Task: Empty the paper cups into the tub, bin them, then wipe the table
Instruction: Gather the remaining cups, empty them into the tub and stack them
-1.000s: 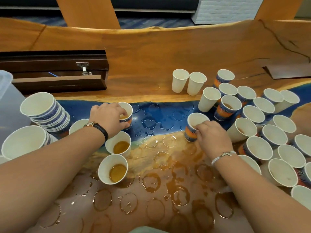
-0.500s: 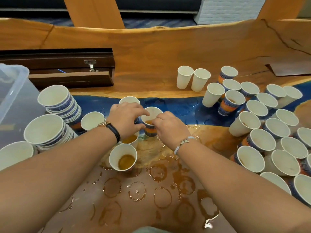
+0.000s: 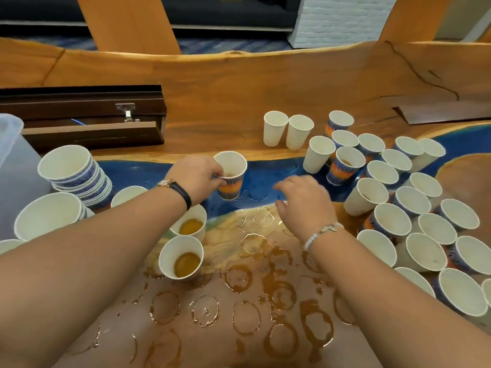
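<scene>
A paper cup is pinched at its rim by the left grip, mid-counter; the right grip is spread open, empty. The cup should be kept level until over the tub at the left edge.

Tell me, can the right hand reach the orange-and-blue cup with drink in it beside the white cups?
Probably yes. The right hand is open and empty, and only bare wet table lies between it and that cup.
</scene>
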Motion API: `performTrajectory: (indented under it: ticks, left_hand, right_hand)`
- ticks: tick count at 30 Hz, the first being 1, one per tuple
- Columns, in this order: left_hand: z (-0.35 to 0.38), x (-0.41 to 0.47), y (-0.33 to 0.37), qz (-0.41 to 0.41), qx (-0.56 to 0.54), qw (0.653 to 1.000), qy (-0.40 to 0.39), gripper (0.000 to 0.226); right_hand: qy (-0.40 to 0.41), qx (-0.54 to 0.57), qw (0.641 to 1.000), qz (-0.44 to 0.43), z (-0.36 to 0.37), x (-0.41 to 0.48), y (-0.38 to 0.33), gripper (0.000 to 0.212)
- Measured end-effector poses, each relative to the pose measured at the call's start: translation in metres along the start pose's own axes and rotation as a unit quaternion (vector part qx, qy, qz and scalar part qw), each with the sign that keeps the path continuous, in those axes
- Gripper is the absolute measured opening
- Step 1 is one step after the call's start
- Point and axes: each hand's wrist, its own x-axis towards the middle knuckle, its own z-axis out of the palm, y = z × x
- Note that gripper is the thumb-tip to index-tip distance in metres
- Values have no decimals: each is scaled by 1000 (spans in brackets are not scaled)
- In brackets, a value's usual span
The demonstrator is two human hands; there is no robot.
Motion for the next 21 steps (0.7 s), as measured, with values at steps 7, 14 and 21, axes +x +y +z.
performTrajectory:
  ticks: [7,14,21]
  left_hand:
    - [-2,35,-3,-92,43,993,58,24]
    - [7,62,-25,-164,61,982,71,30]
    - [11,68,-45,-216,47,974,46,33]
  right_hand:
    - [-129,-107,956,242,-4,-62,65,41]
    - [-101,-123,946,284,18,-67,80,27]
    - [-81,-99,941,314,22,-70,85,23]
